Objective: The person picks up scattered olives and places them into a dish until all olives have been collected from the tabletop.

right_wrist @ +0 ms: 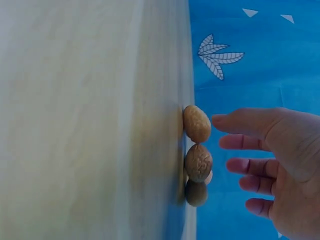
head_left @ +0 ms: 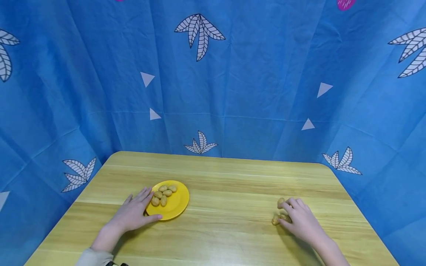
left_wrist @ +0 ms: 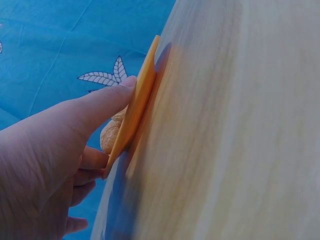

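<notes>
A round yellow plate (head_left: 179,205) lies on the left of the table with several small tan potatoes (head_left: 164,200) grouped on its left half. My left hand (head_left: 133,213) rests at its near-left edge, fingers stretched along the rim. The left wrist view shows the thumb touching the plate rim (left_wrist: 139,102), with a potato (left_wrist: 109,136) partly hidden behind it. Over on the right, my right hand (head_left: 301,221) hovers by several more potatoes (head_left: 275,220), its fingers loosely bent. In the right wrist view a small gap separates the thumb from the uppermost potato (right_wrist: 197,124).
The wooden table (head_left: 219,236) has rounded far corners. Blue curtain (head_left: 253,85) with leaf and triangle prints hangs along its back and both sides. A wide stretch of tabletop lies between the plate and the potatoes on the right.
</notes>
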Available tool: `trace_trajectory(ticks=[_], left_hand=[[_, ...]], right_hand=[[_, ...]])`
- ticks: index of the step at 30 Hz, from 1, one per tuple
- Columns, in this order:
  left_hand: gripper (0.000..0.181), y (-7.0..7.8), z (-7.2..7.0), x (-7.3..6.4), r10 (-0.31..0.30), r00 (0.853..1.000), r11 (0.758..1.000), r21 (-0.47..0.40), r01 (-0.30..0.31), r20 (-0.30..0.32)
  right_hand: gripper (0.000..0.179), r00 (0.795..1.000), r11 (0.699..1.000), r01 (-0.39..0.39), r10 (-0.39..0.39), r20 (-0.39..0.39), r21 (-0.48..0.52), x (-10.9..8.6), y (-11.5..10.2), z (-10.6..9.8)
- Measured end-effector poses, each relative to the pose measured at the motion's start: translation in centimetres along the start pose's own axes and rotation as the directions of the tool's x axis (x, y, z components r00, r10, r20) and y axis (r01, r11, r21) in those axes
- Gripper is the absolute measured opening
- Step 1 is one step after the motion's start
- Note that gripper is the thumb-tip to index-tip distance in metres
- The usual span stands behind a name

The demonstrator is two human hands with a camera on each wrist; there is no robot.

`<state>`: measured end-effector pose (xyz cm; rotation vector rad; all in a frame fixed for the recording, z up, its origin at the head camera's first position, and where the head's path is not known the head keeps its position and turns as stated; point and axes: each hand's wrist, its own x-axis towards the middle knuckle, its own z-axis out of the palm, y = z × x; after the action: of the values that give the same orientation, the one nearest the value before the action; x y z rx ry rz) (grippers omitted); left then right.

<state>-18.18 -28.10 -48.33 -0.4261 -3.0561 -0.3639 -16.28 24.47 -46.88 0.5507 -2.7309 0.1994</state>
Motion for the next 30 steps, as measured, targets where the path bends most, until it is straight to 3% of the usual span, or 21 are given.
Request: trace_trajectory(ticks=[7, 20, 30], left_hand=[[0.1, -0.24, 0.12, 0.19, 0.001, 1.0, 1.0, 0.002, -0.001, -0.004], [0.1, -0.03, -0.09, 0.02, 0.001, 1.0, 1.0, -0.007, -0.001, 0.0], [0.099, -0.09, 0.14, 0.04, -0.001, 1.0, 1.0, -0.008, 0.001, 0.002]], right_hand=[[0.033, 0.998, 1.0, 0.012, -0.012, 0.054, 0.0, -0.15, 0.25, 0.16], [0.029, 0.996, 0.996, 0.082, -0.081, 0.024, -0.025, -0.09, 0.17, 0.84], [0.028, 0.994, 0.996, 0.081, -0.079, 0.069, -0.023, 0.2, -0.06, 0.6]])
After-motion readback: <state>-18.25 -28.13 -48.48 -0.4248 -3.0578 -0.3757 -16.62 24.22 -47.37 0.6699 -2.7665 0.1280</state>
